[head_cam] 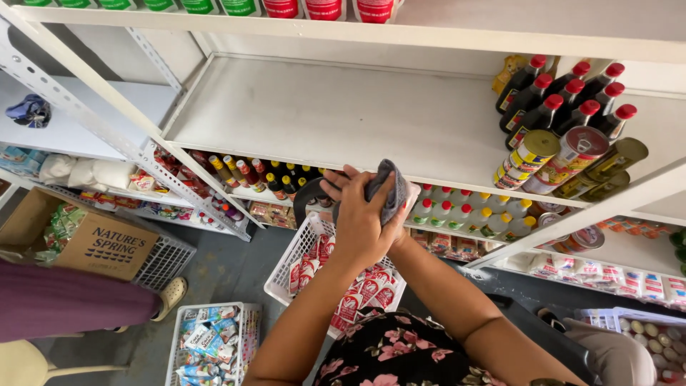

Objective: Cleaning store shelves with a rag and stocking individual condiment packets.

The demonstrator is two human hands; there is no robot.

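— Premises, type?

— Small grocery shop or its stockroom. White slotted-angle metal shelving (371, 114), several tiers.

— Stock on shelves?

— Dark sauce bottles with red caps (568, 100), grouped in rows; tins lying on their sides (564, 161); small bottles with red and yellow caps (464, 214) on the tier below; sachet strips (607, 275) lower still.

— Floor?

— White plastic baskets (286, 275) filled with red-and-white packets; a cardboard carton (100, 243) of goods; grey concrete.

Single head view, steep downward, close over white shelf (343, 114) at frame centre; floor (229, 271) lower left, seemingly farther.
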